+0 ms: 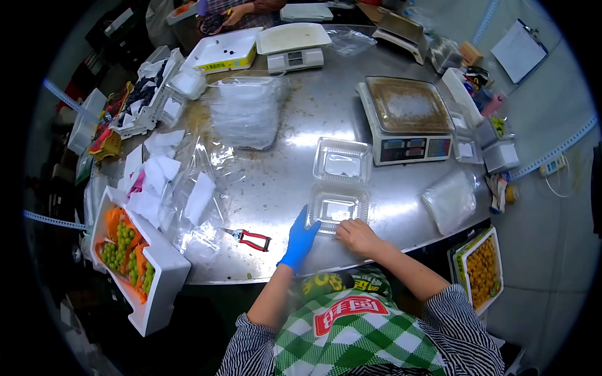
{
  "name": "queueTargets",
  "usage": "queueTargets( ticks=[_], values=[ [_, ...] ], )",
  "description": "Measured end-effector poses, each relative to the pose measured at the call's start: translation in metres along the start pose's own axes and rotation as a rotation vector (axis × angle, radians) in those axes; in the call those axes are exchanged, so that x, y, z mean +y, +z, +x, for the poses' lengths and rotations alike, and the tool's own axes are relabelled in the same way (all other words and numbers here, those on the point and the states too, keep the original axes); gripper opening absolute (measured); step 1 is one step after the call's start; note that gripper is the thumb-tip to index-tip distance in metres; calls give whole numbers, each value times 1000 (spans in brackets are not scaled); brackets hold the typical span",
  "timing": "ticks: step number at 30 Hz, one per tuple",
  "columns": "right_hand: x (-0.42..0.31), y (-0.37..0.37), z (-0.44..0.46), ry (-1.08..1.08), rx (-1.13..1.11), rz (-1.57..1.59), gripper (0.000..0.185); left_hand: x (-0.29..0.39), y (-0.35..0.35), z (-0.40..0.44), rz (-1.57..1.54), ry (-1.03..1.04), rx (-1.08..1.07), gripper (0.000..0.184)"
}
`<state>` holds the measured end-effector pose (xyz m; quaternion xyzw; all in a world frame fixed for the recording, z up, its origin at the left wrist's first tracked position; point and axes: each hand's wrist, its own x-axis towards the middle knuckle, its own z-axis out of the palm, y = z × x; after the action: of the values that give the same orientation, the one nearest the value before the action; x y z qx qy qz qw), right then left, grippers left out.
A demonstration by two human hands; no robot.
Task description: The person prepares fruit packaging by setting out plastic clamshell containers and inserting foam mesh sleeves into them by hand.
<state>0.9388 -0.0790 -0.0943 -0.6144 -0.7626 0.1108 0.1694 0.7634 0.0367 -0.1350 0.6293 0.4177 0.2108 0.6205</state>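
A clear plastic clamshell box [339, 208] lies unfolded on the metal table, its lid half pointing away from me. My left hand [300, 240], in a blue glove, grips the near left corner of the box, with the thumb at the front edge. Bare and with bent fingers, my right hand [360, 237] holds the front edge near the right corner. No contents show in the box. Left of my gloved hand lie red-handled pruning shears [249, 239].
A weighing scale [411, 106] stands beyond the box, right of it. Plastic bags [450, 200] lie at right. Green grapes fill a white foam box [164, 276] at left; a crate of yellow fruit [483, 269] sits below right. Another person's hand [238, 12] shows across the table.
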Motion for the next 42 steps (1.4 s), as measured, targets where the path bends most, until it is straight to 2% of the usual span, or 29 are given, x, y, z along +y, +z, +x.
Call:
queueTargets(
  ticks=[2,5,8,11,16,19,22,25,27,29,31,32,33,34,35,37,38,40,41,42],
  values=[
    [-2,2,1,10,7,50,14,-4,-1,-1,-34,-43,-17,75],
    [-2,4,2,41,69,105,13,5,2,-12,-166,36,-46,81],
    [-1,4,3,65,121,182,11,22,-2,-19,-267,-82,-103,86],
    [4,2,5,87,91,228,9,11,-2,-18,-187,1,-93,88],
    [18,0,8,106,44,245,7,12,-1,-19,-29,23,-69,91],
    [15,6,9,96,147,203,7,16,3,-20,-11,41,-35,87],
    [12,-5,9,186,321,151,4,31,1,-19,10,13,17,81],
    [-5,-46,7,585,481,631,18,10,7,-16,-30,12,82,73],
    [-24,-85,20,518,781,906,24,-11,17,-15,-17,47,148,68],
    [-42,-106,36,407,873,674,24,-25,33,-18,204,119,191,68],
    [-46,-100,55,119,812,402,10,-19,43,-23,279,167,172,67],
    [-46,-87,68,2,773,291,5,-16,44,-26,257,87,102,65],
    [-47,-73,80,-113,733,180,4,-7,42,-32,232,5,31,64],
    [-52,-58,95,-169,658,142,15,0,37,-39,203,-77,-44,63],
    [-51,-34,105,-137,516,165,13,8,28,-46,292,-79,-124,62],
    [-54,6,125,-129,376,141,10,18,10,-56,470,-85,-291,61],
    [-51,27,130,-114,298,112,10,8,3,-67,507,90,-261,50],
    [-48,58,131,-77,140,51,10,31,-42,-80,274,-69,-333,43],
    [-50,61,136,-81,129,42,10,39,-68,-83,156,-145,-369,39],
    [-53,63,139,-82,113,32,9,30,-90,-83,118,-132,-91,36]
  ],
)
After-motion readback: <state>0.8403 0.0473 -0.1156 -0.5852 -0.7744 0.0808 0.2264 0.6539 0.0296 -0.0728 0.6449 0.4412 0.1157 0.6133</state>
